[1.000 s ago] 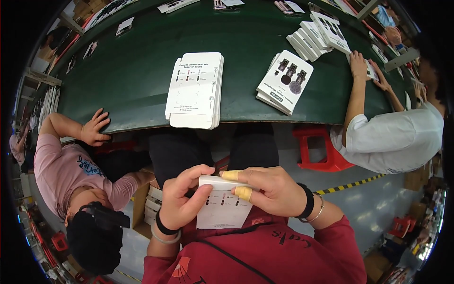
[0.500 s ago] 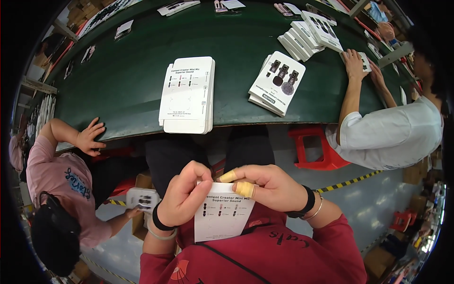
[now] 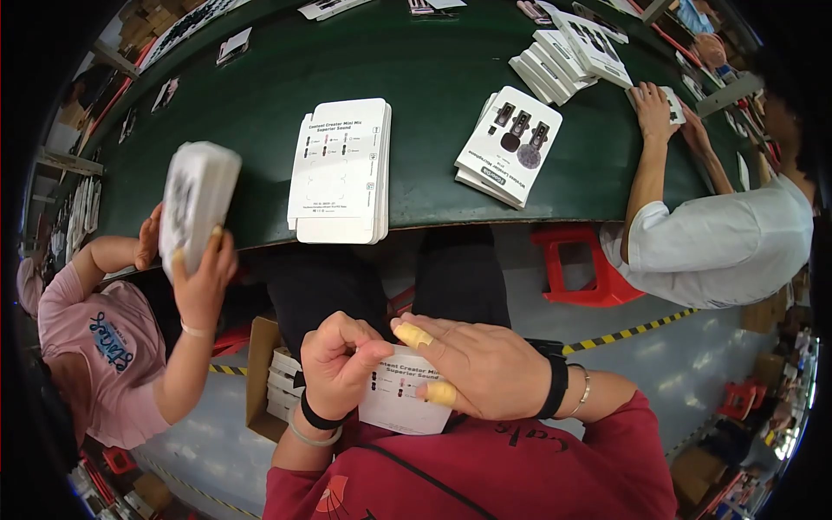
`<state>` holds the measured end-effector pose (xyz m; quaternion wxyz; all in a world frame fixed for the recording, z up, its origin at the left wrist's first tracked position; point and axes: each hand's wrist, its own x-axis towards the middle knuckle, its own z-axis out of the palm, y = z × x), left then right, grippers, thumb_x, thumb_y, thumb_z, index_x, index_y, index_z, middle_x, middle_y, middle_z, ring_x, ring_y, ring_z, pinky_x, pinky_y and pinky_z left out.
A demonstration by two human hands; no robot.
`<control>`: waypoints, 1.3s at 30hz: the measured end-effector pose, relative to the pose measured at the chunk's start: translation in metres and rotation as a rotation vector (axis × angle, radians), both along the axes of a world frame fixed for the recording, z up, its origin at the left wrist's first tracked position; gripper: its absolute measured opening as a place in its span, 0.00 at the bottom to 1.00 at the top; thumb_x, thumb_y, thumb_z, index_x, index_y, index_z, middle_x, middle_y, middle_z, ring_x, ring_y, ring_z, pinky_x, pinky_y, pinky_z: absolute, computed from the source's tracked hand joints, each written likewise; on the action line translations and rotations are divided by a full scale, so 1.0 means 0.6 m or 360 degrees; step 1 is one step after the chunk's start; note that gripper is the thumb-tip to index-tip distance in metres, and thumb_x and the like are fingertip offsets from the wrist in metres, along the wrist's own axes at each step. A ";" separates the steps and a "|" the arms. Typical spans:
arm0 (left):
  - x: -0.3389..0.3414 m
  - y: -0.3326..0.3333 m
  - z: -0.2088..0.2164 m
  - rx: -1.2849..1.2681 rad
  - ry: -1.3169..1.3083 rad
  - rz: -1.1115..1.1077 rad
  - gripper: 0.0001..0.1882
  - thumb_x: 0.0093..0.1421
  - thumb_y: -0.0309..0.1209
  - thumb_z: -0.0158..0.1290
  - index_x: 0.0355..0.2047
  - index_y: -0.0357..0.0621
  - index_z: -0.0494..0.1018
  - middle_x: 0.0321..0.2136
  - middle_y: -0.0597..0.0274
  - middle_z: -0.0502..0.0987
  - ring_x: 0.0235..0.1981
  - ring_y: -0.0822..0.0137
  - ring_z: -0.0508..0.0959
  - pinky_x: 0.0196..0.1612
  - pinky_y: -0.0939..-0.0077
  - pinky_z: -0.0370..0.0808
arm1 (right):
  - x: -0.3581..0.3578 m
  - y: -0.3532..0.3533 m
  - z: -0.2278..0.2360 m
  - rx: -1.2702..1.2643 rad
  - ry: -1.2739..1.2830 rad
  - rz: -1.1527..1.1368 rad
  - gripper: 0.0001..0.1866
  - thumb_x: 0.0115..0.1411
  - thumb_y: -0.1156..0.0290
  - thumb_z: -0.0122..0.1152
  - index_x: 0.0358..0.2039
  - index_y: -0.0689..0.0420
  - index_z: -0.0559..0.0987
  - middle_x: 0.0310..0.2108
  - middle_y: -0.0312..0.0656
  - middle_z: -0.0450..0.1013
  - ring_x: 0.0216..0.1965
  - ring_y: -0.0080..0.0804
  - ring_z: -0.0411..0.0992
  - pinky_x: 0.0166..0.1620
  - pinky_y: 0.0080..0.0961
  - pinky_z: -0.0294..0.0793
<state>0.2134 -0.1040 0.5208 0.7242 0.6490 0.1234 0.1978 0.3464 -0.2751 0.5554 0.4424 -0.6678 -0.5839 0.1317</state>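
A flat white printed box (image 3: 404,416) is held in front of my chest, its face with small microphone pictures toward me. My left hand (image 3: 341,368) is closed at its upper left corner, thumb and curled index finger at the top edge. Across the upper right part lies my right hand (image 3: 494,368), thumb on the printed face and fingers over the top edge. Yellow tape wraps my right thumb and a finger. My right hand hides part of the box's top and right side.
On the green table (image 3: 260,113) stand a stack of similar boxes (image 3: 338,173) and a second stack (image 3: 511,147). More boxes (image 3: 555,65) lie farther right. At left a person lifts a box bundle (image 3: 198,199); below is an open carton (image 3: 264,381). Another person (image 3: 711,234) sits right, near a red stool (image 3: 568,269).
My right hand has flattened and slid left over the box top, covering more of it. The box now tilts more. The person at left has raised a bundle of white boxes from below to table height.
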 end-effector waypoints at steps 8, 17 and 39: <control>0.042 0.022 0.060 0.0587 -0.0254 -0.0318 0.14 0.62 0.34 0.59 0.27 0.37 0.71 0.26 0.53 0.79 0.29 0.66 0.79 0.32 0.79 0.73 | 0.066 -0.028 0.054 -0.0602 0.0554 0.0494 0.24 0.65 0.63 0.56 0.57 0.63 0.70 0.39 0.52 0.78 0.34 0.45 0.79 0.38 0.31 0.79; 0.138 0.128 0.031 0.1731 0.0362 0.0626 0.27 0.60 0.41 0.59 0.50 0.31 0.70 0.49 0.41 0.73 0.51 0.47 0.72 0.54 0.60 0.68 | 0.173 -0.016 0.030 0.0341 -0.0174 -0.0905 0.19 0.58 0.79 0.62 0.51 0.64 0.76 0.48 0.48 0.77 0.49 0.46 0.76 0.53 0.37 0.73; 0.169 0.257 -0.063 0.1043 0.0765 0.0584 0.21 0.58 0.39 0.62 0.40 0.30 0.74 0.29 0.58 0.78 0.28 0.71 0.76 0.33 0.77 0.73 | 0.210 0.044 -0.074 -0.0076 -0.0740 -0.0785 0.17 0.58 0.78 0.59 0.49 0.59 0.78 0.59 0.46 0.69 0.65 0.49 0.60 0.64 0.41 0.59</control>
